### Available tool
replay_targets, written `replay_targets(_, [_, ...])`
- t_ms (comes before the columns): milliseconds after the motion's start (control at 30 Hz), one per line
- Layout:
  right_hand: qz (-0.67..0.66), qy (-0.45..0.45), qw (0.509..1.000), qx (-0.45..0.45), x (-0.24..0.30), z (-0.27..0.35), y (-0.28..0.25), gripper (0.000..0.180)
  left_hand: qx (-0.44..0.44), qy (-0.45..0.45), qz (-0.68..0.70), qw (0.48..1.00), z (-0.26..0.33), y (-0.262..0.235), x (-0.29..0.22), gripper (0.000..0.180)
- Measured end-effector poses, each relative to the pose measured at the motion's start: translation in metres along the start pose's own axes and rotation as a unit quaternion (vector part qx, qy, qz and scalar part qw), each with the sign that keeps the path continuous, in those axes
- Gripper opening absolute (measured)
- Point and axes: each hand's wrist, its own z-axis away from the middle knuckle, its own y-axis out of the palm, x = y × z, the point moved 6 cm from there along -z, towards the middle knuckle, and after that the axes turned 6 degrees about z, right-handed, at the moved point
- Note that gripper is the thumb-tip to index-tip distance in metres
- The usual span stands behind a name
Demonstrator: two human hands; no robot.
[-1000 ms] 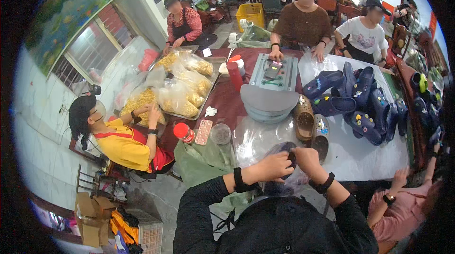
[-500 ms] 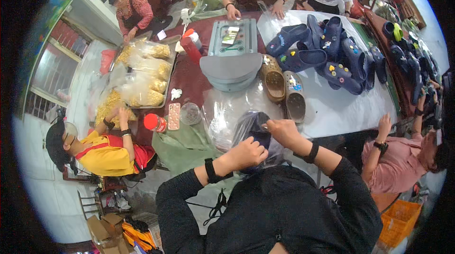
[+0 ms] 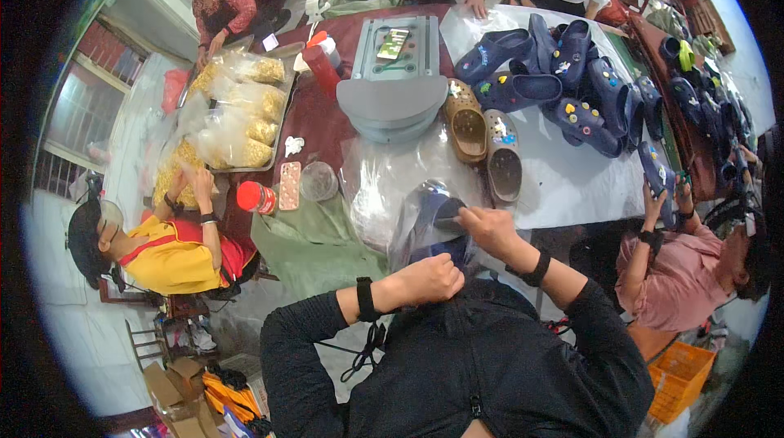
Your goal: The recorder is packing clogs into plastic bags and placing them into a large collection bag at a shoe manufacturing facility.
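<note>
1. Beyond both hands: wide tabletop (image 3: pixel 572 185), its pale cover loaded with a heap of dark blue clogs (image 3: pixel 563 71) far forward and to the right.
2. Forward of the hands: grey moulded tray (image 3: pixel 392 87); nearer, two tan clogs (image 3: pixel 483 140) side by side.
3. Between the hands: clear plastic bag (image 3: pixel 412 230) with a dark blue clog (image 3: pixel 441 213) inside, held just off the near tabletop edge.
4. Right hand (image 3: pixel 487 228) closed, pinching bag and clog at the top; left hand (image 3: pixel 429 279) curled shut on the bag's lower end.
5. Probably light and springy, the clog; film thin, slippery, easily torn. Best gripped through the film at the clog's firm rim, not by loose plastic alone.
</note>
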Motion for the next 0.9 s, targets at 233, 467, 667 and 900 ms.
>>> replay_targets(233, [-0.022,-0.006,0.999,0.043,-0.003,0.02,0.012,0.017,0.014,-0.029,0.044,0.999,-0.003,0.01,0.009,0.007])
replay_targets(467, [-0.152,0.201,0.967,-0.038,-0.055,0.037,0.017,0.016,-0.085,-0.143,-0.025,0.986,0.004,-0.007,0.02,0.046])
replay_targets(667, [-0.283,0.427,0.859,-0.016,-0.072,0.046,0.028,0.02,0.177,-0.591,0.285,0.734,0.066,0.06,0.036,0.03])
replay_targets(900, [-0.388,0.248,0.86,0.219,-0.053,0.026,0.035,0.075,-0.178,-0.606,0.443,0.636,0.063,0.052,0.059,0.038])
